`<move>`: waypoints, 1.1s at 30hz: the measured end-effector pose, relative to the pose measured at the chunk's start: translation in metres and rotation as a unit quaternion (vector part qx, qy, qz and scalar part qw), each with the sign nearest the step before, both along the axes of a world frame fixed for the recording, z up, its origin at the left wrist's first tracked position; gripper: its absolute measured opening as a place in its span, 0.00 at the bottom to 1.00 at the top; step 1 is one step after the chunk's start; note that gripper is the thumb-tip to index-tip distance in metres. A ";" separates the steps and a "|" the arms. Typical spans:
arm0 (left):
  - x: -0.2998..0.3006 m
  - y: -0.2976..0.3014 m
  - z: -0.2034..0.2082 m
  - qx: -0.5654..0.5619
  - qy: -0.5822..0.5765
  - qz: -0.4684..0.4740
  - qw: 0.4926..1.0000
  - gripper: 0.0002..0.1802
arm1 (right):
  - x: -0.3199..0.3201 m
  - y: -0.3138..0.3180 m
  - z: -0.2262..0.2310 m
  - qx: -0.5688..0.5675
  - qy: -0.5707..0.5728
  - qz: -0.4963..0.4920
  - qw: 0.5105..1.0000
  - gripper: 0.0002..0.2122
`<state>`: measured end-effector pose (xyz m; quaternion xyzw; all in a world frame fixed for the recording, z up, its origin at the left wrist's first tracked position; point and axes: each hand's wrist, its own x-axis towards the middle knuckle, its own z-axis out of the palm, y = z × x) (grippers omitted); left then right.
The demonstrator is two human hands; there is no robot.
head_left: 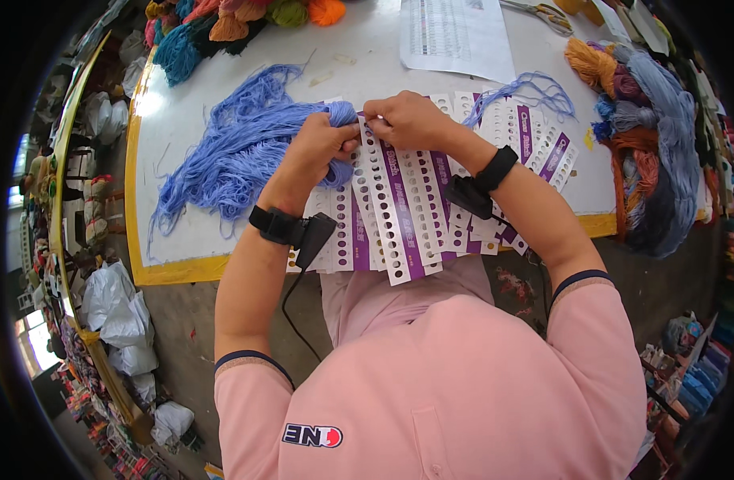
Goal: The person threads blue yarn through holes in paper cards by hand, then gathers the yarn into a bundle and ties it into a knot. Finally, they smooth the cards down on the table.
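Observation:
My left hand [317, 146] grips a bundle of light blue yarn [239, 152] that spreads out to the left on the white table [175, 120]. My right hand [407, 120] pinches a strand at the top of a white and purple punched card strip [387, 200]. Several more such strips [535, 152] are fanned out under and to the right of my hands. A loose loop of the same blue yarn [535, 90] lies beyond my right wrist. Each wrist wears a black band with a small device.
Skeins of yarn in teal, orange and green [223, 24] lie at the table's far edge. A heap of blue, orange and grey yarn [655, 136] sits at the right. A printed sheet [455, 32] and scissors [543, 12] lie at the back. White bags [119, 312] stand on the floor at the left.

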<state>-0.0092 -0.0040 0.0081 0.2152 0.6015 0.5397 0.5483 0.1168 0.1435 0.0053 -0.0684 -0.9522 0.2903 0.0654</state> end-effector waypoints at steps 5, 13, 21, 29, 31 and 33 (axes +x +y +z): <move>0.003 0.006 -0.004 -0.056 0.176 0.012 0.983 0.05 | 0.003 -0.003 -0.002 -0.022 0.002 -0.021 1.000 0.09; -0.011 -0.008 0.000 -0.095 0.328 0.005 0.940 0.06 | 0.008 0.000 -0.002 -0.115 -0.021 -0.048 0.992 0.10; -0.018 -0.022 0.005 0.028 -0.197 0.122 0.972 0.08 | 0.010 -0.008 0.000 -0.001 -0.063 -0.014 0.998 0.11; 0.005 -0.016 0.020 0.040 -0.039 0.013 0.998 0.09 | 0.009 -0.002 -0.001 -0.237 -0.084 -0.054 0.966 0.12; 0.006 -0.011 0.015 0.054 0.222 -0.034 0.973 0.08 | 0.007 -0.004 -0.002 -0.263 -0.068 -0.091 0.958 0.12; -0.001 -0.008 0.016 0.014 0.282 -0.066 0.957 0.07 | 0.006 -0.009 0.002 -0.267 -0.090 -0.132 0.950 0.13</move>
